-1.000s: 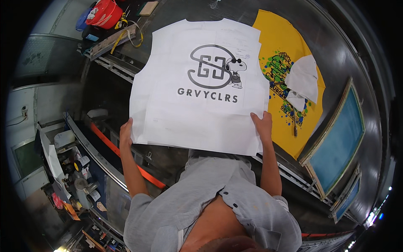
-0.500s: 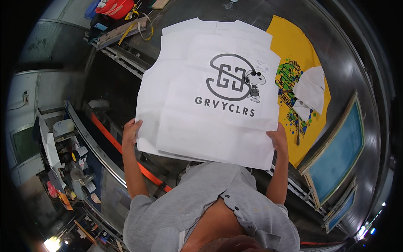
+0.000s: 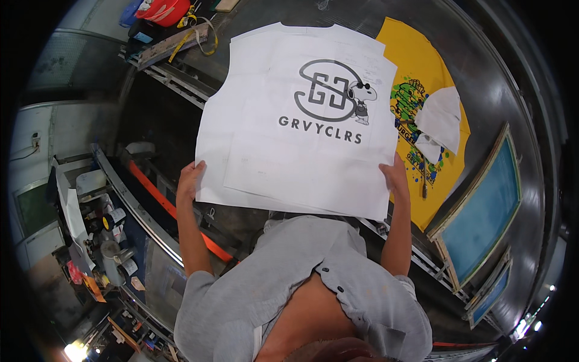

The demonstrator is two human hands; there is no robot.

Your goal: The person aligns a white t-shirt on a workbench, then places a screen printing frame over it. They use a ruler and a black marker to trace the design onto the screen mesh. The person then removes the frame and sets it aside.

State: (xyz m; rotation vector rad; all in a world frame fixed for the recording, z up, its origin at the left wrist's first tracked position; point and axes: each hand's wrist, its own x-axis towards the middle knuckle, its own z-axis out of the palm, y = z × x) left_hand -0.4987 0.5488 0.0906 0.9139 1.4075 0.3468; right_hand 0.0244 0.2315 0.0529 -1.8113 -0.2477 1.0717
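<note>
A large white paper pattern (image 3: 259, 120), cut like a shirt body with a neck notch and armholes, is held in front of me over the table's near edge. It carries a dark printed logo and a small cartoon dog. My left hand (image 3: 191, 179) pinches its lower left edge, thumb on top. On the opposite side, my right hand (image 3: 395, 176) grips the lower right edge the same way. A smaller sheet shows as an outline at the pattern's lower part; whether it lies over or under cannot be made out.
Right of the pattern lies a yellow shirt panel (image 3: 431, 60) with a colourful print, a white cloth (image 3: 440, 116) on it. Blue framed screens (image 3: 482, 205) lean at the right. A red basin (image 3: 163, 11) and yellow tape measure (image 3: 211, 45) sit far left; a cluttered cart (image 3: 111, 247) stands left.
The pattern's near edge has risen in view and the sheet appears tilted a little more. Both hands have shifted slightly upward in the picture, still holding its edges.
</note>
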